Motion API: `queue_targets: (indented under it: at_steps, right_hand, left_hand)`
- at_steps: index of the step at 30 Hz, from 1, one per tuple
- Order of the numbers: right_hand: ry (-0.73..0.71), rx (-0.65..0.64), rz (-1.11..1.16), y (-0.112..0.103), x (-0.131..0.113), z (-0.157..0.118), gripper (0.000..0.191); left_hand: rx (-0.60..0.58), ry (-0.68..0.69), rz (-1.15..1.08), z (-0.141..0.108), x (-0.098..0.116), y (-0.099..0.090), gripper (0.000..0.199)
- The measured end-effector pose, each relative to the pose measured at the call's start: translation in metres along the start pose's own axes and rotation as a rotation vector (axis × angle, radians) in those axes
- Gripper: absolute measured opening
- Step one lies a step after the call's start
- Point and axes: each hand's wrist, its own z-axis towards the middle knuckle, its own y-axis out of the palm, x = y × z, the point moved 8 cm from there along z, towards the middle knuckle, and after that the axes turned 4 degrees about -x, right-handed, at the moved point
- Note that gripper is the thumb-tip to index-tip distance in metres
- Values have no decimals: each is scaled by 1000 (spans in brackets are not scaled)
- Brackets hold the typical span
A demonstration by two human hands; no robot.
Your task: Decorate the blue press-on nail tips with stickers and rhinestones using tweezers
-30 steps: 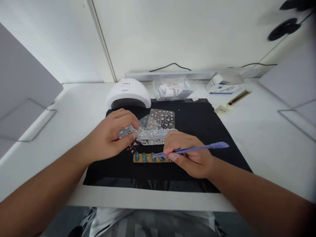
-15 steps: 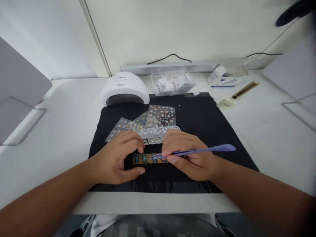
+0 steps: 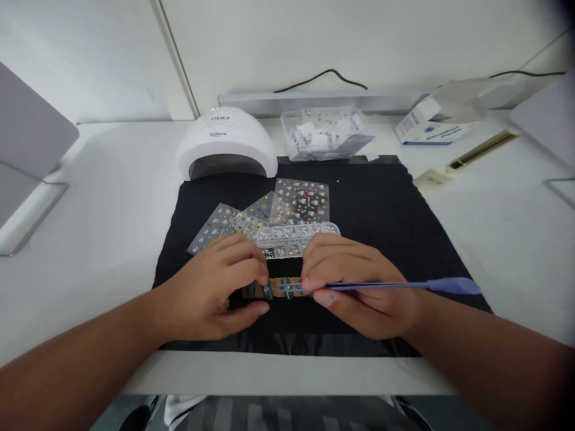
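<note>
A tan strip with several dark green press-on nails lies on the black mat. Over its left part rests my left hand, fingers curved and thumb apart; the index fingertip touches or nearly touches a nail. My right hand pinches purple tweezers, their thin tips above the strip between two nails. Whether the tips hold anything is too small to tell. The right fingers cover the strip's right end. Just behind both hands sits a clear rhinestone case with small compartments, partly covered by the right hand.
Transparent sticker sheets fan out behind the case. A white nail lamp stands at the back left, beside a clear plastic tub of packets. At the back right are an open cardboard box and a cream-coloured long object.
My view has shifted slightly, so the table things look larger. The tweezers lie flatter now, their purple end lower and farther right. Both hands stay over the strip.
</note>
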Motion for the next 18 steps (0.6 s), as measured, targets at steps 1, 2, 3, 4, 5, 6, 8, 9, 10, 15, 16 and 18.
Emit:
queue_targets:
  at_steps: [1, 2, 3, 4, 5, 6, 8, 9, 10, 15, 16, 18]
  right_hand:
    - [-6, -1, -3, 0, -1, 0, 9]
    - [-12, -2, -5, 0, -1, 0, 9]
    - [-18, -2, -6, 0, -1, 0, 9]
    - [-21, -1, -7, 0, -1, 0, 9]
    - [-24, -1, -7, 0, -2, 1, 9]
    - [-24, -3, -8, 1, -2, 1, 9]
    - [-19, -3, -12, 1, -2, 1, 8]
    - [-18, -2, -14, 1, -2, 1, 8]
    - [-17, -3, -16, 1, -2, 1, 8]
    - [-23, -15, -15, 2, -3, 2, 7]
    - [-24, -13, -16, 2, -3, 1, 7]
    - [-21, -13, -18, 2, -2, 1, 7]
  left_hand:
    - [-1, -3, -1, 0, 0, 0, 16]
    - [1, -5, -2, 0, 0, 0, 16]
    - [3, -6, 0, 0, 1, 0, 16]
    - [5, -6, 6, 0, 1, 0, 16]
    - [7, -7, 13, 0, 1, 0, 15]
    - [8, -6, 22, 0, 2, 0, 14]
    - [4, -3, 38, 0, 2, 0, 11]
    - [0, -2, 44, 0, 2, 0, 10]
    - [-3, 1, 48, 0, 3, 1, 9]
    - [5, 7, 48, -1, 3, 0, 7]
    - [10, 9, 47, -1, 3, 0, 7]
    - [17, 15, 50, -1, 3, -1, 7]
